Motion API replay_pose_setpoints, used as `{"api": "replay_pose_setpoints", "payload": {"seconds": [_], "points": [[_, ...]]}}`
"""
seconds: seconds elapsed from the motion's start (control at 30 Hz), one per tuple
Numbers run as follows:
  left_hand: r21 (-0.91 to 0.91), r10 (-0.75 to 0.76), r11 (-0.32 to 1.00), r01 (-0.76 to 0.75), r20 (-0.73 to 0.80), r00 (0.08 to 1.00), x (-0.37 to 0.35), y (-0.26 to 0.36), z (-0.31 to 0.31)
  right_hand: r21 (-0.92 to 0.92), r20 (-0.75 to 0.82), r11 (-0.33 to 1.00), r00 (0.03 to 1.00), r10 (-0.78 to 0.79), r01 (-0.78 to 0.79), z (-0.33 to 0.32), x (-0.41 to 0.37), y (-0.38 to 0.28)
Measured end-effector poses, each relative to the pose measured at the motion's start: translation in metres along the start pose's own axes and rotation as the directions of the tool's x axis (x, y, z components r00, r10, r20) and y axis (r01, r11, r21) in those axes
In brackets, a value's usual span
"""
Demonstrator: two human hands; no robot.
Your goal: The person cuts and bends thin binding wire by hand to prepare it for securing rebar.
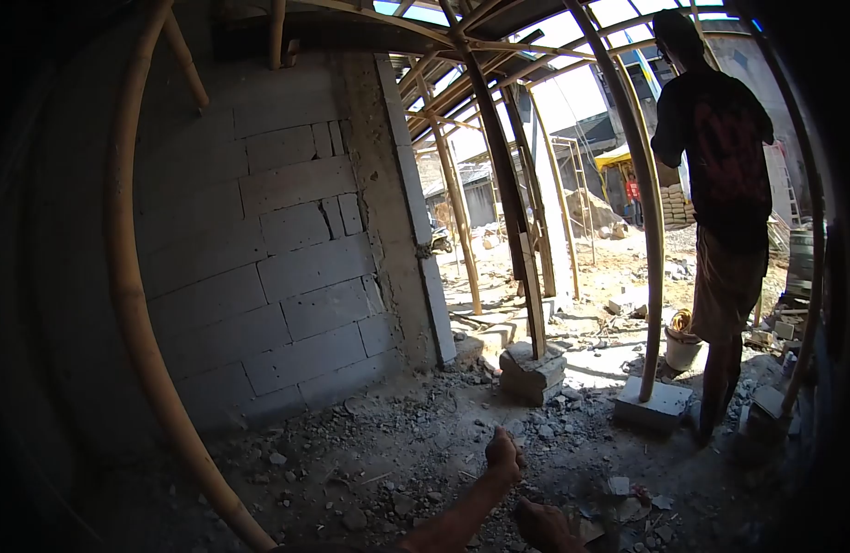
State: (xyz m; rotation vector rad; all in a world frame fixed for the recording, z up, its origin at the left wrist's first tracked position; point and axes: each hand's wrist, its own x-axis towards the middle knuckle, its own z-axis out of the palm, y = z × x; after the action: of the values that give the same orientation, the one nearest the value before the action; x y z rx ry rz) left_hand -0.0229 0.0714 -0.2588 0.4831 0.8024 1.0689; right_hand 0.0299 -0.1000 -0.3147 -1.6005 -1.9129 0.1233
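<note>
My left hand (505, 456) reaches forward over the rubble-strewn floor (416, 461), its forearm rising from the bottom edge. Its fingers are curled closed with the thumb side up; anything inside them is hidden. Lower and to the right, my right hand (543, 525) is closed too, dark and partly cut off by the bottom edge. I cannot make out whether it grips something small. The two hands are near each other but apart. Stones and broken block pieces (631, 509) lie on the ground near them.
A bamboo pole (130, 276) curves close on the left before a grey block wall (296, 276). Farther on, a wooden post (536, 318) stands on a concrete lump (533, 373), another pole on a block (654, 403). A person (715, 147) stands at right near a bucket (685, 352).
</note>
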Motion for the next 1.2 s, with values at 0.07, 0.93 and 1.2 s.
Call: {"api": "replay_pose_setpoints", "payload": {"seconds": [0.07,0.93,1.2], "points": [[-0.016,0.012,1.000,-0.011,0.035,0.999,-0.001,0.013,-0.004,-0.061,-0.015,0.989,0.990,-0.139,0.138,0.017,0.005,0.020],[-0.149,-0.031,0.986,0.080,0.303,0.952,-0.027,0.074,-0.044,0.913,0.351,0.255,0.931,-0.100,-0.317,0.034,0.046,-0.002],[-0.241,0.161,0.963,-0.120,0.161,0.974,-0.033,0.190,-0.031,0.922,0.378,0.018,0.890,-0.254,-0.387,0.022,0.054,-0.030]]}}
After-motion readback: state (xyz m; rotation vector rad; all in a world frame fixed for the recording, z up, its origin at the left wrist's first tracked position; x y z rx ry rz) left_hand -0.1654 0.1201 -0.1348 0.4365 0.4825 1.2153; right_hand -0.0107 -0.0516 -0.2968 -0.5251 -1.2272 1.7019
